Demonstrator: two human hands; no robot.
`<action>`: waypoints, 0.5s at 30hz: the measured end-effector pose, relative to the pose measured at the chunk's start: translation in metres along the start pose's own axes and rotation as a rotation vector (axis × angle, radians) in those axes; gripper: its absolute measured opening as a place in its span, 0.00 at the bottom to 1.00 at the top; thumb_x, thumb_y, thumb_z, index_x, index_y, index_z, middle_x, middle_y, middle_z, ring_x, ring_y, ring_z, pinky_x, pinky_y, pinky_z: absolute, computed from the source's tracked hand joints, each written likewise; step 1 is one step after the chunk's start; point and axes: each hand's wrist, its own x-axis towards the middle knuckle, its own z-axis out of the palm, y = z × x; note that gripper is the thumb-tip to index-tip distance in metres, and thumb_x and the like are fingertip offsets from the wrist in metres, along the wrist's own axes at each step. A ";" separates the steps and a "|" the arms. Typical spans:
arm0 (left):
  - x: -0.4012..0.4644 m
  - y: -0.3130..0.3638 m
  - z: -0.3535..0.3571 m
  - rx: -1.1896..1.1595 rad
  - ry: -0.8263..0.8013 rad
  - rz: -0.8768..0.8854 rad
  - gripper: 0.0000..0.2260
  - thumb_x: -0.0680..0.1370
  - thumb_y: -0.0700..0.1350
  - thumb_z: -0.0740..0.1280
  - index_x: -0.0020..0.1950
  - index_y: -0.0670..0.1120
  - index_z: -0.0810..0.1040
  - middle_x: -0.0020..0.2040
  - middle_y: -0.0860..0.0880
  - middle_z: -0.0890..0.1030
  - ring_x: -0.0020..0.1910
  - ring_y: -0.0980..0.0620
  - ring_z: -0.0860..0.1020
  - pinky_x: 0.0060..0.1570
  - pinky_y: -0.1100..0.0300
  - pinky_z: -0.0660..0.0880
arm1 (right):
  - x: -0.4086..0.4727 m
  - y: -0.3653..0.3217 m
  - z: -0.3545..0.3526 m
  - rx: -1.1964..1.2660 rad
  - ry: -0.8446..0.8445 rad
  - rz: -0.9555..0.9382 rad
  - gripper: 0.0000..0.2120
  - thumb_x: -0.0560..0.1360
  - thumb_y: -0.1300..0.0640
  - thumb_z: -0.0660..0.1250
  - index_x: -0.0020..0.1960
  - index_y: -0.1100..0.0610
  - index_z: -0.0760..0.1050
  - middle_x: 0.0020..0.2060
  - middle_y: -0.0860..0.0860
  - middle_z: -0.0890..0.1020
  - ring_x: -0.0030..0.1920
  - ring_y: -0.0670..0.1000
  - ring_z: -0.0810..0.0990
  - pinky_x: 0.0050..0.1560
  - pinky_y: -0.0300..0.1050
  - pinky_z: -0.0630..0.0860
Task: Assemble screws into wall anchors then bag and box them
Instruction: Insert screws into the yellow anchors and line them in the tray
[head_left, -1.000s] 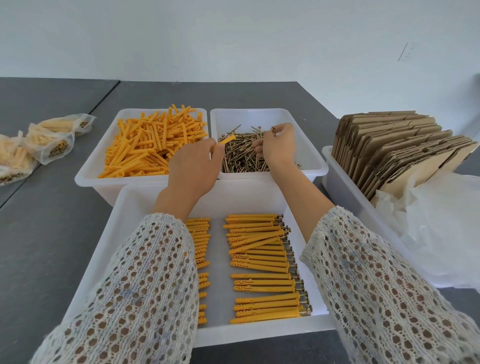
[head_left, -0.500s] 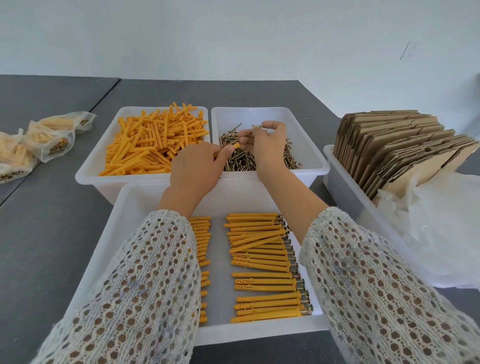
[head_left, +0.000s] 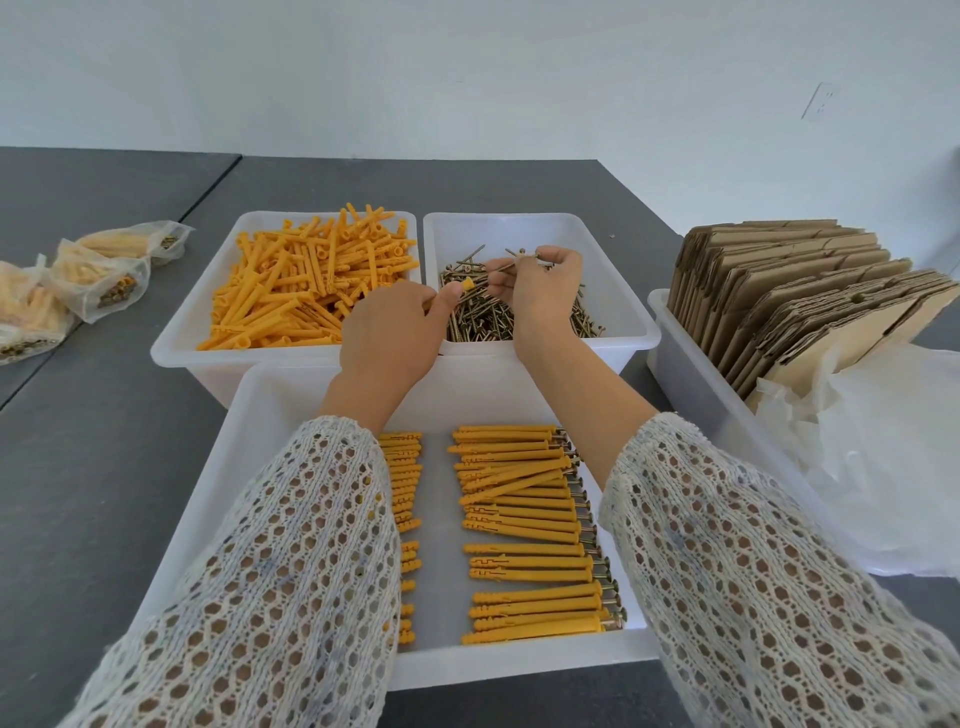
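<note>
Stage: assembly under way, bagging begun, boxing not yet started

Landmark: large white plastic tray (head_left: 249, 467) nearest the person, holding two rows of finished orange anchors with screw heads showing (head_left: 524, 530); left row partly hidden under the sleeve

Behind the tray, left: white bin of loose orange plastic wall anchors (head_left: 306, 291), well stocked. Behind the tray, right: white bin of loose brass-coloured screws (head_left: 483, 317)

Above the screw bin: left hand (head_left: 389, 338), fingers curled, pinching one orange anchor (head_left: 467, 285) with open end toward the right. Right hand (head_left: 540, 296), fingers curled, pinching a single screw (head_left: 501, 267) aimed at that anchor; tip just beside the opening, not yet inserted as far as visible

Far left of the tray: clear filled bags (head_left: 104, 275) on the grey table. Right of the tray: bin of flat brown cardboard boxes (head_left: 795, 301), unfolded, with clear plastic bags (head_left: 883, 447) in front

Remaining, by judgement: many insertions, most bagging, all boxing
</note>
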 end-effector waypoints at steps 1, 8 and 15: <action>0.000 0.000 0.000 0.000 0.000 -0.005 0.27 0.83 0.61 0.54 0.27 0.49 0.62 0.25 0.50 0.64 0.25 0.51 0.63 0.28 0.59 0.56 | 0.000 0.000 0.000 0.012 0.014 0.001 0.11 0.80 0.70 0.54 0.55 0.56 0.62 0.37 0.60 0.82 0.28 0.51 0.78 0.35 0.44 0.79; 0.000 0.001 0.001 0.013 -0.004 -0.015 0.28 0.83 0.62 0.54 0.28 0.48 0.62 0.25 0.50 0.65 0.25 0.50 0.65 0.28 0.59 0.61 | 0.001 0.001 -0.001 0.072 0.045 0.022 0.12 0.79 0.71 0.54 0.55 0.57 0.62 0.38 0.62 0.82 0.29 0.53 0.77 0.35 0.45 0.78; 0.001 0.000 0.001 0.022 0.000 -0.037 0.28 0.83 0.62 0.54 0.28 0.48 0.62 0.25 0.50 0.65 0.25 0.50 0.65 0.27 0.60 0.58 | 0.002 0.001 -0.001 0.082 0.054 0.037 0.11 0.79 0.71 0.54 0.56 0.57 0.61 0.39 0.62 0.82 0.29 0.52 0.78 0.35 0.44 0.79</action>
